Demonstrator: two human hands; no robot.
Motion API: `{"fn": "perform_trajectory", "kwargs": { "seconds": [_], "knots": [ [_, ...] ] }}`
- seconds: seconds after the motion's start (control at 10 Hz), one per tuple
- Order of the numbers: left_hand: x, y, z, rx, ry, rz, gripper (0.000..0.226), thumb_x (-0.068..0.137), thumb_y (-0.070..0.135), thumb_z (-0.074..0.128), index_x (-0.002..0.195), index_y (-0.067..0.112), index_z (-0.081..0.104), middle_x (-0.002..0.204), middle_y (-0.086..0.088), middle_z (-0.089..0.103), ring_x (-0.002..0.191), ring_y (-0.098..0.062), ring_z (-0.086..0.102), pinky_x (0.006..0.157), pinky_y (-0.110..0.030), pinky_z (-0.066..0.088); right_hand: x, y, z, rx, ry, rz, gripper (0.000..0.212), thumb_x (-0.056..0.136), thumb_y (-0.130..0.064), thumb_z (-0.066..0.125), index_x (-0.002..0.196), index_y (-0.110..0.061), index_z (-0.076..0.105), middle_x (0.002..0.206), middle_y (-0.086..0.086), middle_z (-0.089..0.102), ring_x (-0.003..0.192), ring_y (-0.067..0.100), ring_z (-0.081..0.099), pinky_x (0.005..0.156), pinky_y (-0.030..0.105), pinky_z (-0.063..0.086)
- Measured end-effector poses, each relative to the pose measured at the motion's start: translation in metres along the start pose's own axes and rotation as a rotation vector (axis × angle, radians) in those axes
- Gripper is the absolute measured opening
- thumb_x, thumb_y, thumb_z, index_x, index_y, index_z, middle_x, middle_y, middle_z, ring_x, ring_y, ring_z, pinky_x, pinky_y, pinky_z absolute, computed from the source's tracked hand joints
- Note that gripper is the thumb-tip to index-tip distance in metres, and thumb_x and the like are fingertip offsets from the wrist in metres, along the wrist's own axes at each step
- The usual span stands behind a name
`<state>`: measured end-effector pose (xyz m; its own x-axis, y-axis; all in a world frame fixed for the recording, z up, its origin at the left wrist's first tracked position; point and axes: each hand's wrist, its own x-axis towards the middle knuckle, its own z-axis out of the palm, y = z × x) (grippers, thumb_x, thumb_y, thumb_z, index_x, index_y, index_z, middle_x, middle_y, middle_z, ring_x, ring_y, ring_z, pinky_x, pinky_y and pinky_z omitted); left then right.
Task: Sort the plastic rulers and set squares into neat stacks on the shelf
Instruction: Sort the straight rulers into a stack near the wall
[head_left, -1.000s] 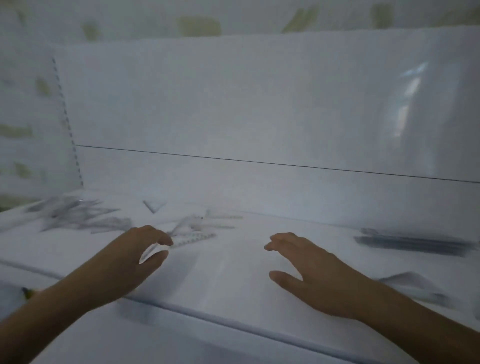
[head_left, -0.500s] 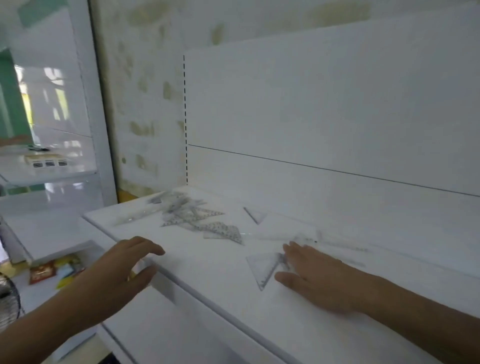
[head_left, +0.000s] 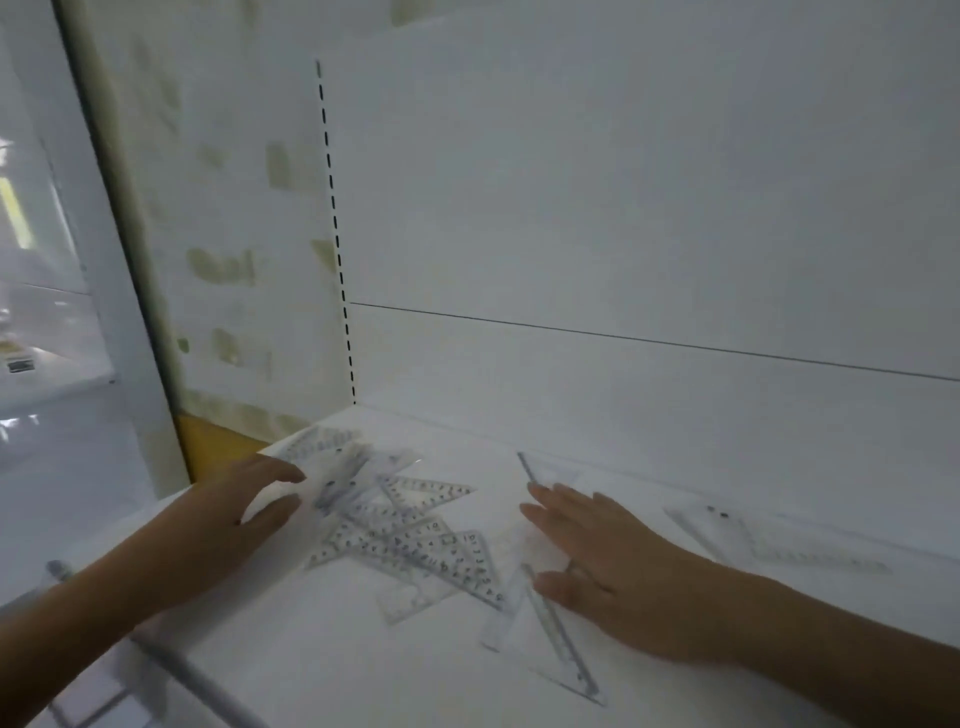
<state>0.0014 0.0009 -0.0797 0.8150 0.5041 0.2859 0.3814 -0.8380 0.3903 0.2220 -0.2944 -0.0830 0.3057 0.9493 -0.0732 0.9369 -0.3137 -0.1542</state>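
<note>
A loose pile of clear plastic rulers and set squares (head_left: 400, 530) lies on the white shelf (head_left: 332, 670), near its left end. My left hand (head_left: 228, 519) reaches to the pile's left edge, fingers spread, thumb and fingertips at a clear piece there. My right hand (head_left: 602, 566) lies flat with straight fingers on a clear set square (head_left: 556, 634) to the right of the pile. Another thin clear set square (head_left: 540, 475) lies just beyond its fingertips. Further right, more clear rulers (head_left: 769, 540) rest near the back panel.
The shelf's white back panel (head_left: 623, 234) rises behind everything. The shelf's left end stops at a patchy wall (head_left: 223, 260) with a yellow strip below. A lower shelf edge (head_left: 156, 670) runs under my left forearm. A glass cabinet (head_left: 47, 260) stands at far left.
The view has swung left and closer to the pile. My left hand moved from the shelf's front edge onto the pile's left side. My right hand stays flat on its set square.
</note>
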Motion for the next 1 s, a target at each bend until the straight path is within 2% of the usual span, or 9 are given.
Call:
{"fn": "perform_trajectory", "kwargs": {
  "seconds": [0.1, 0.2, 0.4, 0.5, 0.6, 0.7, 0.8, 0.9, 1.0],
  "knots": [
    [0.035, -0.025, 0.007, -0.086, 0.075, -0.030, 0.029, 0.084, 0.050, 0.042, 0.107, 0.038, 0.055, 0.115, 0.011, 0.056, 0.106, -0.012, 0.053, 0.092, -0.031, 0.040, -0.011, 0.021, -0.006, -0.021, 0.103, 0.161, 0.097, 0.067, -0.083, -0.014, 0.151, -0.036, -0.001, 0.148, -0.030, -0.014, 0.136, -0.011, -0.015, 0.114, 0.019, -0.008],
    [0.078, -0.093, 0.035, -0.012, -0.066, -0.017, 0.044, 0.089, 0.063, 0.040, 0.127, 0.042, 0.048, 0.131, 0.018, 0.049, 0.121, -0.010, 0.047, 0.101, -0.037, 0.039, -0.034, 0.052, -0.003, -0.043, 0.197, 0.450, 0.112, 0.057, -0.087, -0.023, 0.151, -0.034, 0.009, 0.157, -0.020, 0.000, 0.143, -0.002, 0.000, 0.114, 0.020, 0.000],
    [0.163, -0.133, 0.111, 0.050, -0.241, 0.189, 0.060, 0.089, 0.072, 0.028, 0.140, 0.041, 0.034, 0.151, 0.013, 0.032, 0.139, -0.011, 0.029, 0.115, -0.039, 0.027, -0.054, 0.042, 0.013, 0.016, 0.086, 0.802, 0.140, 0.034, -0.094, -0.029, 0.153, -0.027, 0.003, 0.161, -0.007, -0.005, 0.148, 0.013, -0.003, 0.120, 0.036, 0.001],
    [0.131, -0.051, 0.088, -0.129, -0.216, 0.264, 0.068, 0.091, 0.064, 0.033, 0.145, 0.022, 0.034, 0.155, 0.003, 0.024, 0.143, -0.020, 0.024, 0.117, -0.039, 0.021, -0.031, 0.010, 0.013, 0.093, 0.085, 0.775, 0.137, 0.038, -0.096, -0.022, 0.153, -0.026, 0.000, 0.161, -0.007, -0.008, 0.147, 0.010, -0.008, 0.119, 0.032, -0.004],
    [0.112, -0.002, 0.076, -0.143, -0.299, 0.382, 0.102, 0.073, 0.084, 0.010, 0.144, 0.014, 0.034, 0.153, -0.004, 0.026, 0.142, -0.022, 0.023, 0.115, -0.036, 0.018, 0.009, -0.025, 0.014, 0.119, 0.091, 0.712, 0.117, 0.056, -0.085, -0.010, 0.154, -0.023, 0.002, 0.161, -0.005, -0.006, 0.147, 0.013, -0.007, 0.119, 0.034, -0.004],
    [0.115, 0.024, 0.077, -0.125, -0.357, 0.511, 0.066, 0.092, 0.062, 0.021, 0.131, 0.013, 0.041, 0.143, -0.001, 0.039, 0.130, -0.016, 0.035, 0.111, -0.028, 0.027, 0.048, -0.054, 0.015, 0.113, 0.107, 0.643, 0.104, 0.069, -0.080, -0.001, 0.153, -0.020, 0.008, 0.162, -0.001, 0.001, 0.148, 0.016, 0.000, 0.119, 0.036, 0.000],
    [0.114, 0.036, 0.076, -0.253, -0.320, 0.517, 0.038, 0.099, 0.044, 0.027, 0.123, 0.021, 0.045, 0.124, 0.009, 0.044, 0.115, -0.008, 0.041, 0.091, -0.010, 0.028, 0.073, -0.078, 0.010, 0.099, 0.175, 0.569, 0.065, 0.098, -0.056, 0.025, 0.148, -0.015, 0.028, 0.156, 0.005, 0.024, 0.143, 0.019, 0.019, 0.117, 0.034, 0.012],
    [0.122, 0.030, 0.070, -0.441, -0.291, 0.461, 0.032, 0.102, 0.030, 0.031, 0.131, 0.028, 0.046, 0.128, 0.016, 0.044, 0.118, -0.002, 0.040, 0.099, -0.017, 0.027, 0.077, -0.085, 0.011, 0.106, 0.232, 0.549, 0.055, 0.101, -0.047, 0.033, 0.147, -0.017, 0.031, 0.155, 0.000, 0.027, 0.142, 0.015, 0.020, 0.116, 0.030, 0.013],
    [0.134, 0.018, 0.059, -0.639, -0.296, 0.427, 0.027, 0.102, 0.023, 0.034, 0.112, 0.041, 0.052, 0.128, 0.014, 0.053, 0.121, -0.005, 0.046, 0.101, -0.027, 0.038, 0.069, -0.076, 0.015, 0.190, 0.294, 0.561, 0.052, 0.099, -0.047, 0.037, 0.146, -0.025, 0.034, 0.155, -0.010, 0.026, 0.140, 0.006, 0.021, 0.114, 0.023, 0.013]
  ]
}}
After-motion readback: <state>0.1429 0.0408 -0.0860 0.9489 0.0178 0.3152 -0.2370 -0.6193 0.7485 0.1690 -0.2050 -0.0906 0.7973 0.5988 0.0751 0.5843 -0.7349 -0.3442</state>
